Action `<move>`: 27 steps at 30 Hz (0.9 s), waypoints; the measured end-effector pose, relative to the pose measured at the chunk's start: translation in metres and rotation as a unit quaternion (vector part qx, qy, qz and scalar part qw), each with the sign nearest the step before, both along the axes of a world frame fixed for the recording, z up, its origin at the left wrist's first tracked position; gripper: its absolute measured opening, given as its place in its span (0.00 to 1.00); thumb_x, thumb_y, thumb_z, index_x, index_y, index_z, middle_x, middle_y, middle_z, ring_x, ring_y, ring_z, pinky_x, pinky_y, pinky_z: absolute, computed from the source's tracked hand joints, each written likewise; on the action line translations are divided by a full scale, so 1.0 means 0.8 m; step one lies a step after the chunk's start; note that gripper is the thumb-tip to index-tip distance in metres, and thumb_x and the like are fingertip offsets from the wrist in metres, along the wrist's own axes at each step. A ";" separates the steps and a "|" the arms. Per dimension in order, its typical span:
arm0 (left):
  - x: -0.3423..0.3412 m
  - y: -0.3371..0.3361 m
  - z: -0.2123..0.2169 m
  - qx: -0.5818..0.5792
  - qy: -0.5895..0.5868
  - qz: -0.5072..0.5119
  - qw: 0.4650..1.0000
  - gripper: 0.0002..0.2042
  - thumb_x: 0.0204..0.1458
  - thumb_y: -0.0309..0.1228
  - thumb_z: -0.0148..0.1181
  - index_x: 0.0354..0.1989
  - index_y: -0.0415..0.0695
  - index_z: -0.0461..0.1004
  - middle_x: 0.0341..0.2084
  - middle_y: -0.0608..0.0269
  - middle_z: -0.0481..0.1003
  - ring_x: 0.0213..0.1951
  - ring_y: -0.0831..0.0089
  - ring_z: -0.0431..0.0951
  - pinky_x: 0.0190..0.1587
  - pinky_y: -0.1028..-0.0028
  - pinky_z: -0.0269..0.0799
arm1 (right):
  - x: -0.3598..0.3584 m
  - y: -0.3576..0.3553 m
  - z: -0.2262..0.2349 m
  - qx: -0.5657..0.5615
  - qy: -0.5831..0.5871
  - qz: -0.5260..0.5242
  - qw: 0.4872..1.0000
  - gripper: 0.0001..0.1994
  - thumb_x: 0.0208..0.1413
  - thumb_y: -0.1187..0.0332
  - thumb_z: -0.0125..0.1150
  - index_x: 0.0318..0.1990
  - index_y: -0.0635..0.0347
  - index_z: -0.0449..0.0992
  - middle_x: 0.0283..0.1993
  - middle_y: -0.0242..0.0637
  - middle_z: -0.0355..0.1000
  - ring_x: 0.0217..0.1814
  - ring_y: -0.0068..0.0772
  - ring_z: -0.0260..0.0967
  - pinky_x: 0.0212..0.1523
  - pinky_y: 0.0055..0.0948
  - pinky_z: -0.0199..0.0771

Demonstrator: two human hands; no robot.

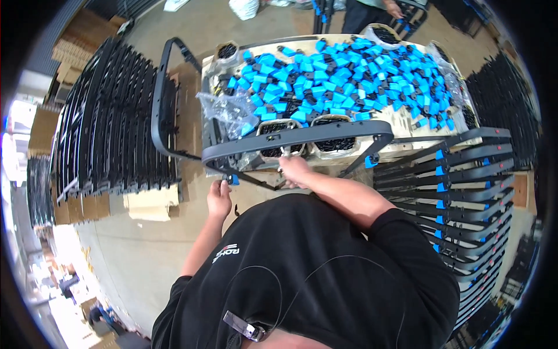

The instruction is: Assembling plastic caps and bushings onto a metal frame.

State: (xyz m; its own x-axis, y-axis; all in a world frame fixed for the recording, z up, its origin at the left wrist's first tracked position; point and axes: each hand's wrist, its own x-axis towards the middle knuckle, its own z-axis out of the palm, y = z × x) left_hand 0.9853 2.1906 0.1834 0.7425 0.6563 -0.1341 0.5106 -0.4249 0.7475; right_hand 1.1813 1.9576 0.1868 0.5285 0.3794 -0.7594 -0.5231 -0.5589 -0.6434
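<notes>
**Dark frame held at the table edge, blue clip at its lower bar**

While the worktable (407, 125) lay heaped with parts, the head view showed a person in a black shirt standing close against its near edge, so that both hands could reach the work without stretching. A dark curved frame (296, 139) rested across that edge, its long top bar level and its left end bending up and away; propped there, the table seemed to take its weight and leave the hands free for fine work.

The left hand (219, 198) was raised to the frame's lower bar, fingers pinched on a small blue clip (233, 180) right at the bar. The right hand (294, 170) was curled closed around the frame's thin lower bar near the middle, apparently steadying it against the push from the other side.

A pile of blue and black clips (349, 75) covered the tabletop just beyond, within easy reach. Two open tubs of small black screws (334, 142) sat directly behind the top bar. A crumpled clear plastic bag (226, 107) lay at the table's left corner.

Bare frames stood racked in a stack (110, 125) to the left. Frames already carrying blue clips were stacked (465, 192) to the right. Another person's hand (394, 9) showed at the far side.
</notes>
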 end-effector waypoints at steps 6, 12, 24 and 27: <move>-0.033 -0.016 0.008 -0.132 0.078 0.067 0.986 0.13 0.66 0.37 0.55 0.45 0.37 0.75 0.28 0.65 0.76 0.26 0.82 0.70 0.30 0.78 0.68 | -0.022 -0.053 -0.027 0.044 -0.188 0.054 0.980 0.23 0.60 0.52 0.45 0.34 0.63 0.79 0.30 0.54 0.76 0.35 0.57 0.75 0.39 0.50 0.71; -0.016 -0.030 0.071 -0.309 0.106 -0.105 0.939 0.17 0.63 0.38 0.60 0.52 0.37 0.74 0.35 0.63 0.79 0.33 0.77 0.76 0.36 0.76 0.72 | -0.044 -0.085 -0.005 0.131 -0.235 0.187 0.945 0.20 0.58 0.55 0.51 0.30 0.67 0.77 0.31 0.57 0.75 0.38 0.58 0.75 0.40 0.49 0.70; 0.032 -0.035 0.081 -0.342 -0.132 -0.254 0.895 0.23 0.58 0.29 0.67 0.60 0.41 0.70 0.38 0.68 0.77 0.37 0.82 0.74 0.41 0.77 0.72 | -0.172 -0.020 0.095 0.075 -0.324 0.240 0.912 0.15 0.54 0.60 0.58 0.38 0.65 0.77 0.38 0.56 0.77 0.43 0.62 0.75 0.44 0.49 0.74; 0.008 -0.051 0.109 -0.328 -0.105 -0.284 0.895 0.24 0.57 0.28 0.68 0.60 0.39 0.69 0.37 0.69 0.76 0.37 0.82 0.73 0.42 0.79 0.72 | -0.205 0.001 0.104 0.012 -0.363 0.202 0.909 0.18 0.56 0.60 0.61 0.49 0.63 0.77 0.43 0.57 0.78 0.48 0.62 0.75 0.49 0.48 0.75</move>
State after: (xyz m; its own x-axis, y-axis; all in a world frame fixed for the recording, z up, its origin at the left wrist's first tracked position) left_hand 0.9916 2.1495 0.2705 0.9854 -0.0034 -0.1702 0.1701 -0.0061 0.9854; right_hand 1.0171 1.9588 0.2698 0.7009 0.6665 -0.2540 0.2904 -0.5919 -0.7519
